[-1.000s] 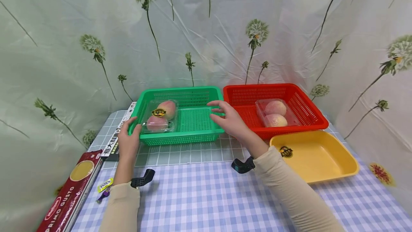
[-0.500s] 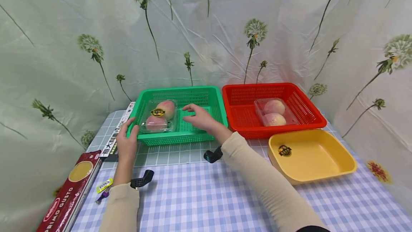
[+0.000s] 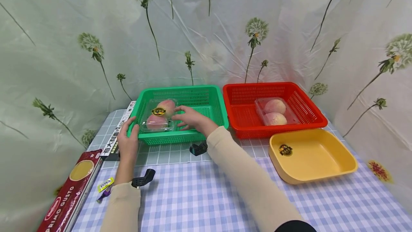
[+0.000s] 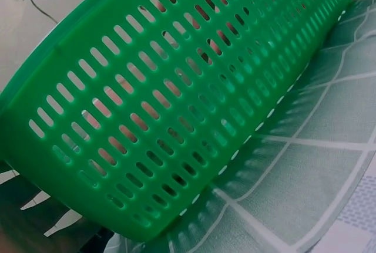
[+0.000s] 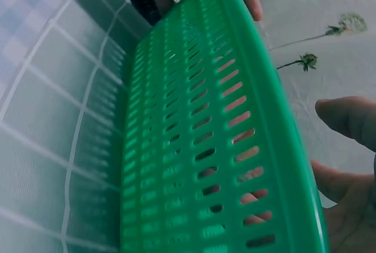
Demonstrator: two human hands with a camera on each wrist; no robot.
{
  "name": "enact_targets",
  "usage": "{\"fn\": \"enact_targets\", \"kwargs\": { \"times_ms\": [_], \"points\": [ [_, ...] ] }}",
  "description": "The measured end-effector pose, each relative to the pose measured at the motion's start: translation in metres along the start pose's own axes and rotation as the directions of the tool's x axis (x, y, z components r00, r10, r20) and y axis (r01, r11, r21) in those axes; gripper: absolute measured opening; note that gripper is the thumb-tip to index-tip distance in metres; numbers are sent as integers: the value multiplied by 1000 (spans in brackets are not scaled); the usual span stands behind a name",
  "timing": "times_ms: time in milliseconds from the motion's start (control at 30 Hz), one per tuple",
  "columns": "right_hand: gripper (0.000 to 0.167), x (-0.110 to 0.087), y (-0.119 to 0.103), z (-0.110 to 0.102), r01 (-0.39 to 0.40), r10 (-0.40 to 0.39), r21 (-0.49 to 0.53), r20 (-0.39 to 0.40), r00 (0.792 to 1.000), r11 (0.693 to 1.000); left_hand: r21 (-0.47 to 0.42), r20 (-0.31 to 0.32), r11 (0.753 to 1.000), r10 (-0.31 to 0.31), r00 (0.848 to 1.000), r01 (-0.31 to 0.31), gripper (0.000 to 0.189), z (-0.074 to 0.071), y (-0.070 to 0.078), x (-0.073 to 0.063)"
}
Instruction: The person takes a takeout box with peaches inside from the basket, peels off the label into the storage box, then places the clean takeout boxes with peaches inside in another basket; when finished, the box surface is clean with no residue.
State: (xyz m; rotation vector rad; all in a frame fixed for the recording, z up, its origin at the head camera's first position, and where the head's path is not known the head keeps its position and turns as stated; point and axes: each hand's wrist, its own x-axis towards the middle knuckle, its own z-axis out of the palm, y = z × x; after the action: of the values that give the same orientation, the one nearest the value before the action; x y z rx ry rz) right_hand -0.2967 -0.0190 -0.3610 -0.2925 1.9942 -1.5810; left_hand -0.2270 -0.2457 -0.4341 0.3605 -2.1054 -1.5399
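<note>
A green plastic basket (image 3: 180,139) with slotted walls stands at the back. Inside it, on the left, lies a clear plastic box (image 3: 160,116) holding two pink peaches and bearing a black and gold label. My left hand (image 3: 127,140) holds the basket's left rim, thumb and fingers around the edge. My right hand (image 3: 193,120) hovers over the basket's interior just right of the box, its fingers loosely bent and spread toward it. In the right wrist view the right hand's fingers (image 5: 349,118) appear beyond the rim, apart from each other. Contact with the box cannot be made out.
A red basket (image 3: 276,131) with another box of peaches (image 3: 275,112) stands to the right. Before it sits a yellow tray (image 3: 315,156). A red pasta package (image 3: 72,189), a black-and-white pasta package (image 3: 117,135) and small wrapped sweets (image 3: 105,184) lie at left.
My right hand has swung left from the basket's right edge to beside the peach box. The left hand stays at the left rim.
</note>
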Motion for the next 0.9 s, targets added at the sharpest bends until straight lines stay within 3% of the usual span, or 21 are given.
{"fn": "enact_targets", "kwargs": {
  "times_ms": [233,433,633,900],
  "points": [
    [58,7,1,-1,-49,45,193,22,999,980,-18,3,1000,-7,1000,8,40,1,3,1],
    [53,8,3,-4,-55,58,257,-3,998,965,-26,5,1000,-11,1000,11,40,1,4,0],
    [49,3,0,-6,-60,70,170,-50,996,984,-50,12,999,1,1000,0,41,-1,4,0],
    [37,-3,0,-12,-11,15,26,-135,991,1000,-60,16,998,-5,1000,5,41,-1,4,1]
  ]
}}
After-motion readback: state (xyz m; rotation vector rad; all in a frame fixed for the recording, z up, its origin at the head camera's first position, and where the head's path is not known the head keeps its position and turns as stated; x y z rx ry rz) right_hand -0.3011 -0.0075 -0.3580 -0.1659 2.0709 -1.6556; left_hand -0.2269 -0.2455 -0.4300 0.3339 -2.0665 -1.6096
